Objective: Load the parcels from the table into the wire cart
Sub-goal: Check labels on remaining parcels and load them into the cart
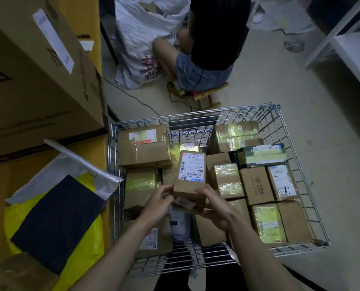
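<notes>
Both hands [160, 203] [214, 208] gripping labelled parcel [190, 175] (upright), over wire cart [196, 118]

The small box [189, 181] held over the wire cart [296, 169] carried a white shipping label with "3-1" handwritten in marker and a barcode; its printed lines were too small to read. A carton [151, 238] at the cart's near left bore a label with unclear handwriting. The white sack [141, 49] showed large purple characters, unreadable.
</notes>
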